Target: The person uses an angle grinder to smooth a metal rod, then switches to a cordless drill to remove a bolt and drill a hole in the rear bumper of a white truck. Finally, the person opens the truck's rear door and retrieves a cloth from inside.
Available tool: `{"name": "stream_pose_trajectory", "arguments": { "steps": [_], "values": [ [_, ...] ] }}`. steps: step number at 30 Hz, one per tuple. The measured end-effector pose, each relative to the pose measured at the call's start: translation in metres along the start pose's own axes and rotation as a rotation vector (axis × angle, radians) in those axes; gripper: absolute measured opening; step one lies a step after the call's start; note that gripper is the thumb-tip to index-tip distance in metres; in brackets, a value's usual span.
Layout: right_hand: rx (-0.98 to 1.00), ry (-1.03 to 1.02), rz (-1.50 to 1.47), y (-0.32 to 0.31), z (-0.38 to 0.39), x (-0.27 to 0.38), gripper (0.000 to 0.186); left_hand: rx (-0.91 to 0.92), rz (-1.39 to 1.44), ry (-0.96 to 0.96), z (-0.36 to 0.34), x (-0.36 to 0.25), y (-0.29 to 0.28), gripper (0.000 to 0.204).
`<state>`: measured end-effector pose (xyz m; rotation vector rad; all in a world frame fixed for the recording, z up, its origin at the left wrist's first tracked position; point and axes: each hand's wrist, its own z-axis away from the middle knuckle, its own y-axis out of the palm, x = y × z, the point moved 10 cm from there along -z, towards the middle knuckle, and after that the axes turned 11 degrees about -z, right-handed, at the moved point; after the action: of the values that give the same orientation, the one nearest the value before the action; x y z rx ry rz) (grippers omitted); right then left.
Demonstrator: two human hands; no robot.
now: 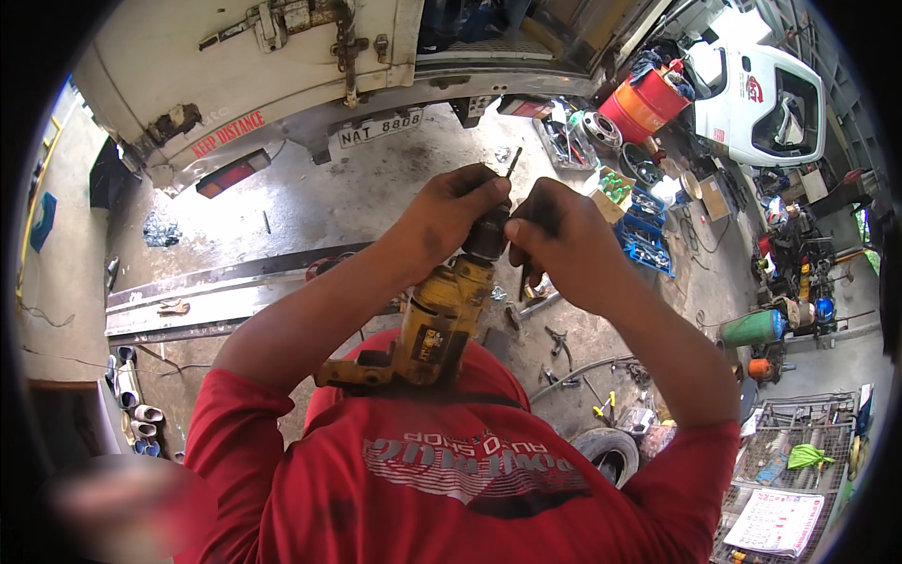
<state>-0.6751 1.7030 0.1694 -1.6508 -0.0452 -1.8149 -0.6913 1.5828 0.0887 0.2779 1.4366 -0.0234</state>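
A worn yellow power drill (437, 324) leans against my red shirt, its dark chuck (487, 235) pointing up and away from me. From the chuck rises a thin dark drill bit (515, 162). My left hand (465, 199) is closed around the front of the chuck, with thumb and fingers at the base of the bit. On the chuck's right side, my right hand (564, 230) is closed, its fingers curled. A small dark piece sticks out below those fingers; its kind is hard to make out.
Ahead stands the rear of a white truck (254, 89). A long metal beam (202, 296) lies at left. Blue trays of tools (648, 230), a red drum (644, 103) and a green cylinder (752, 327) are to the right. A tyre (609, 453) and hose lie on the floor nearer me.
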Motion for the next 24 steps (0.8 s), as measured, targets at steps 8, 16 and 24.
{"name": "stream_pose_trajectory", "arguments": {
  "steps": [8, 16, 24],
  "values": [
    [-0.135, -0.393, 0.25, -0.015, 0.027, 0.033, 0.01, -0.057, 0.063, 0.026, -0.002, 0.002, -0.014, 0.025],
    [-0.079, -0.969, 0.974, 0.023, 0.053, 0.065, 0.016, 0.037, 0.056, 0.021, -0.003, -0.003, 0.001, 0.022],
    [-0.066, -1.248, 1.206, 0.04, 0.069, 0.076, 0.009, 0.022, 0.076, 0.014, 0.001, -0.007, 0.003, 0.022]
  ]
}}
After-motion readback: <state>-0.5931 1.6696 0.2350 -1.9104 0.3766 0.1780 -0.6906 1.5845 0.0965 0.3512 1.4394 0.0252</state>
